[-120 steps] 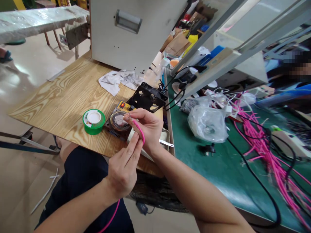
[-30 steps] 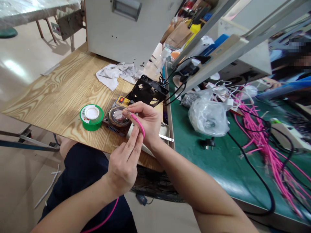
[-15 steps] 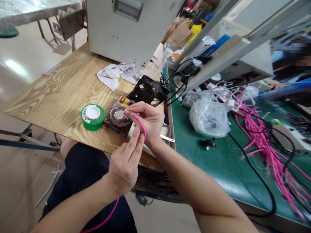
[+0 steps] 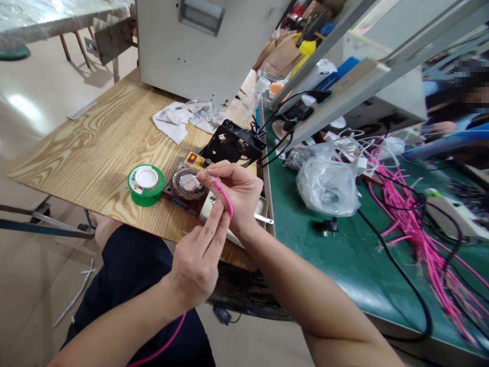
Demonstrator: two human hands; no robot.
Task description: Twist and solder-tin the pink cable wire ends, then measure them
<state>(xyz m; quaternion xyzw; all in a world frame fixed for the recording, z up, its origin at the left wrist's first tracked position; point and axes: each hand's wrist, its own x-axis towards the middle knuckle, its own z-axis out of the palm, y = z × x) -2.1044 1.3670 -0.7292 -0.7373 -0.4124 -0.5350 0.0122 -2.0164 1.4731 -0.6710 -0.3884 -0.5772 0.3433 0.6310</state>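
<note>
Wood-grain tabletop [image 4: 99, 137] below, and the pink cord [image 4: 225, 196] is near the round pot [image 4: 188, 183], right hand [image 4: 242, 196] pinching by its tip, left hand [image 4: 196, 260] fingers closed lower, thin wires [image 4: 208, 175] already bare, contact with the pot impossible to tell.

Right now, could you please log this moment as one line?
Left hand: holds pink cable | Right hand: holds its end | Nearby: green spool, black fan
</note>
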